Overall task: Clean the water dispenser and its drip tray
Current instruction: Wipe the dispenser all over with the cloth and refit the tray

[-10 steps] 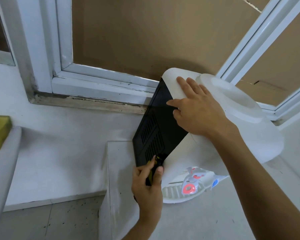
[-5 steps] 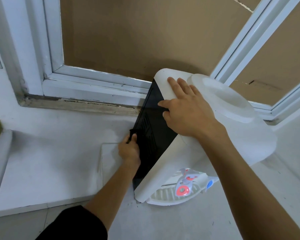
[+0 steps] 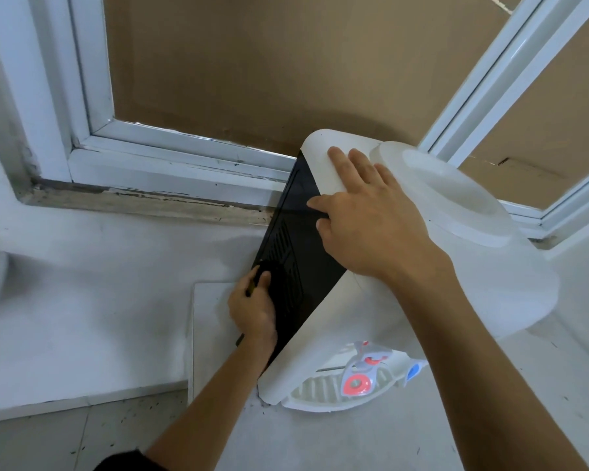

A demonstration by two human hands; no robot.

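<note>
**A:** Item one, far left?

**B:** I log a raised white ledge (image 3: pixel 82 300) under the window frame (image 3: pixel 184 158). Bare, nothing on it that I can name.

**A:** Item two.

**B:** Left hand (image 3: pixel 254 309), clenched around a small dark pad, possibly a sponge (image 3: pixel 262 266), with a yellowish edge showing by the thumb. It presses on the vent slats of the black back panel (image 3: pixel 300 260). Risk, in my judgement: a wet pad over open slats could push water inside the casing.

**A:** Item three, the main article.

**B:** Water dispenser (image 3: pixel 354 317), white body, tilted toward the window with its top near the frame and its base on the white counter (image 3: pixel 320 443). It looks to be balanced on a lower edge. If the scrubbing pushes sideways, I judge it could slide or topple.

**A:** What holds it?

**B:** Right hand (image 3: pixel 371 226), open and spread flat over the upper corner, thumb on the black panel. It grasps nothing; it only bears down. A smooth shell under a flat palm may slip.

**A:** Further right?

**B:** Drip tray (image 3: pixel 317 392), ribbed, white, still at the dispenser's foot below the red tap (image 3: pixel 354 382) and blue tap (image 3: pixel 413 370). Tilting could jolt it loose. Last, the bottle collar (image 3: pixel 456 198) on top, empty.
</note>
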